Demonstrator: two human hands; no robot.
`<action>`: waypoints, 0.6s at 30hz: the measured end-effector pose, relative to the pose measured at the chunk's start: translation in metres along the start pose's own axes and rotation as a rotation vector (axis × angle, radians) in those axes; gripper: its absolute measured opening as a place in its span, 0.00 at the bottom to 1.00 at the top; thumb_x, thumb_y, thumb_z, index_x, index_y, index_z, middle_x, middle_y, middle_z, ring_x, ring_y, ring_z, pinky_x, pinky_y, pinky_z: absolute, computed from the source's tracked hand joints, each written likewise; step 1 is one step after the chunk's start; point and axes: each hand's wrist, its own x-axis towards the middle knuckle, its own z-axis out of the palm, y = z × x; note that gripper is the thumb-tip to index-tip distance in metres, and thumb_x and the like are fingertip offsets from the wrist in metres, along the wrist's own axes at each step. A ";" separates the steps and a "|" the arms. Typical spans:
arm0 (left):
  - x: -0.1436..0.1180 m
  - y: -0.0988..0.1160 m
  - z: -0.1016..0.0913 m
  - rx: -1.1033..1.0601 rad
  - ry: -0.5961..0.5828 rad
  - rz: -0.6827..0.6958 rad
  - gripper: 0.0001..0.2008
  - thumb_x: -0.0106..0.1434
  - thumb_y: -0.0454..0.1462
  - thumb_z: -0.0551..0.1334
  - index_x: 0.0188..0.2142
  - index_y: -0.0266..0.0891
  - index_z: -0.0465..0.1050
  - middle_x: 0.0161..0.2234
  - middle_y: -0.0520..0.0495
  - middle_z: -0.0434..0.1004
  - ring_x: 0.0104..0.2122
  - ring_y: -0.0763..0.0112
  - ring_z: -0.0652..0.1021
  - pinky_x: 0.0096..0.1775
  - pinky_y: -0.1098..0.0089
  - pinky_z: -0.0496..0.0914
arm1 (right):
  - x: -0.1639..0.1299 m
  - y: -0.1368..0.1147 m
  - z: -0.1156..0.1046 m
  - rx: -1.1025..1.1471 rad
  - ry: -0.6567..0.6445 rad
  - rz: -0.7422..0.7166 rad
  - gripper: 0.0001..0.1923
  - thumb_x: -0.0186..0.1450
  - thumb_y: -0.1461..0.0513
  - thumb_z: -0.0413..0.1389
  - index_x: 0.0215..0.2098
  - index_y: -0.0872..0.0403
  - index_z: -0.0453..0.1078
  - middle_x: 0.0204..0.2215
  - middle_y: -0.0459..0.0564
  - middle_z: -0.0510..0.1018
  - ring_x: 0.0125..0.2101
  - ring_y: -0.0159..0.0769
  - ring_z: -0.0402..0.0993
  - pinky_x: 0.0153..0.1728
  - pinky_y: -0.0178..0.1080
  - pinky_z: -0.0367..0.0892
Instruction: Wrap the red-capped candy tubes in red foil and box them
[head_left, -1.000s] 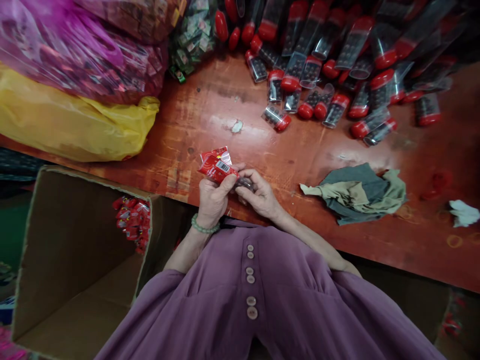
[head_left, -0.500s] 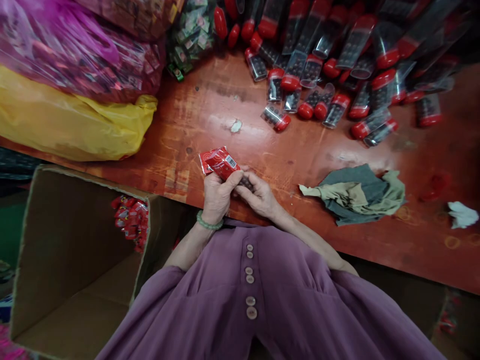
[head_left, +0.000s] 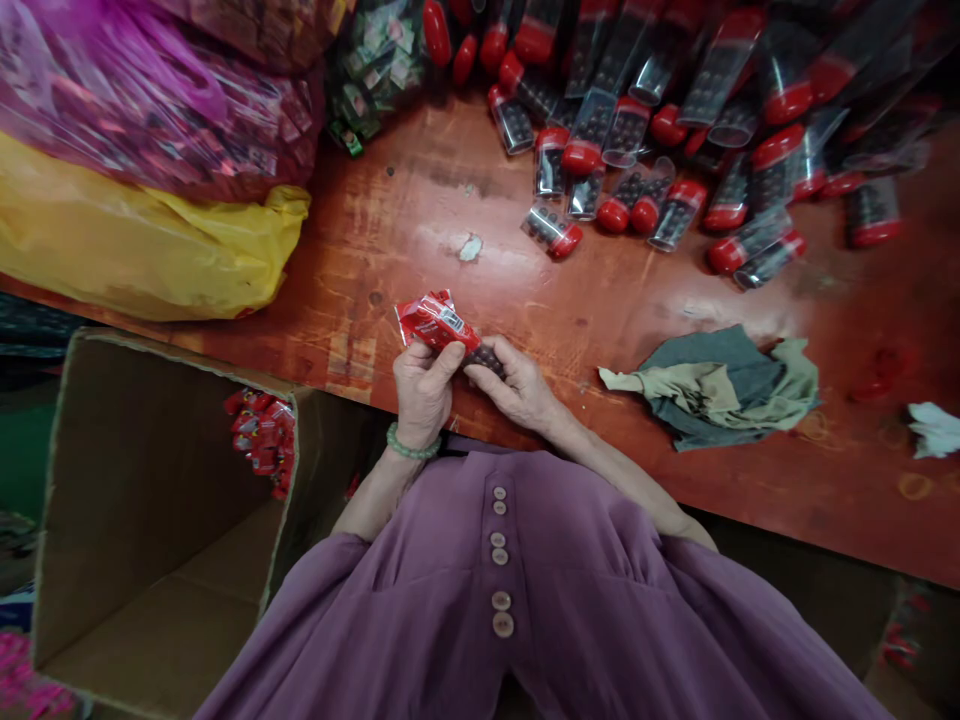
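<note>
- item in hand: a red packet (head_left: 431, 322) and a dark beaded piece (head_left: 487, 358), meeting end to end above the near edge of the table (head_left: 525, 285); contact with the table cannot be confirmed.
- left hand (head_left: 422, 387): thumb pressed on the packet's lower end, fingers curled beneath; clamped on the packet. undersides hidden.
- right hand (head_left: 521, 388): thumb and forefinger closed together on the beaded piece; remaining fingers partly hidden.
- done, as judged: packet and piece are brought together, the packet apparently covering one end. how deep the piece sits inside cannot be told.
- left, as judged: the beaded piece remains partly exposed, so this unit looks unfinished.
- on the far side: many red-capped clear tubes (head_left: 677, 215) with dark beads lie loose, none visibly wrapped in a red packet; much of the lot appears unhandled.
- beside the left forearm: small red items (head_left: 264, 440) show within the outline of a cardboard box (head_left: 112, 500); whether these are finished units or supply cannot be determined.
- crumpled cloth (head_left: 731, 385): lies apart from both hands, untouched.
</note>
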 end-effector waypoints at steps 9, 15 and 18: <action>0.000 0.004 0.003 -0.021 -0.087 -0.029 0.21 0.46 0.51 0.76 0.34 0.39 0.81 0.35 0.45 0.85 0.41 0.61 0.83 0.48 0.62 0.76 | 0.002 -0.007 -0.007 0.096 -0.067 0.027 0.11 0.69 0.53 0.54 0.37 0.52 0.63 0.27 0.42 0.66 0.27 0.29 0.60 0.30 0.34 0.59; -0.006 0.010 0.007 -0.003 -0.181 0.004 0.21 0.51 0.51 0.73 0.40 0.41 0.82 0.43 0.42 0.84 0.49 0.56 0.81 0.51 0.59 0.76 | 0.003 -0.001 -0.007 0.287 -0.152 0.101 0.18 0.68 0.47 0.55 0.35 0.52 0.62 0.25 0.40 0.66 0.22 0.25 0.58 0.23 0.32 0.56; -0.008 0.008 0.008 0.035 -0.182 0.032 0.20 0.53 0.50 0.73 0.40 0.41 0.82 0.41 0.43 0.85 0.49 0.56 0.81 0.50 0.60 0.76 | 0.003 0.004 -0.005 0.365 -0.202 0.112 0.18 0.68 0.46 0.54 0.36 0.52 0.61 0.24 0.39 0.65 0.18 0.24 0.56 0.19 0.31 0.53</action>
